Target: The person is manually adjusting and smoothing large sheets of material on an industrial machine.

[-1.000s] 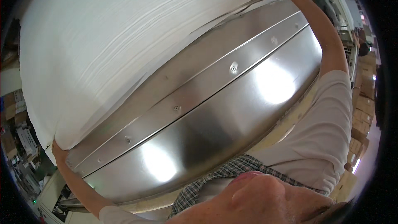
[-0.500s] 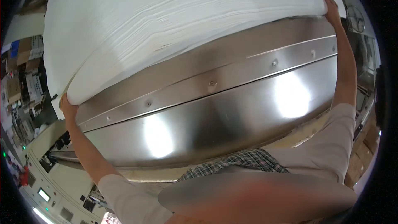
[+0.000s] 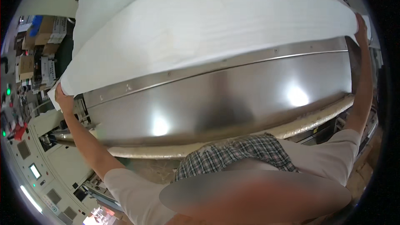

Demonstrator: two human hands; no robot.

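Big white stack of sheets lying flat on the shiny metal worktop, reaching almost from one side to the other. Near edge sitting just behind the long metal strip with screws. Seems to be many thin sheets, maybe paper or cloth, hard to tell from here.

Left hand closed around the left near corner of the stack, fingers curled on it. Right hand up at the right near corner, fingers wrapped over the edge there. Both arms spread wide apart.

Done so far, at a guess: stack already up on the worktop and gripped at both corners. Left to do, most likely: pulling or squaring it into place, since the near edge looks a bit slanted next to the strip.

Counting: one stack, one worktop, one strip, two hands. Off to the left, one pale machine cabinet with a few green lights, and some brown boxes, about three.
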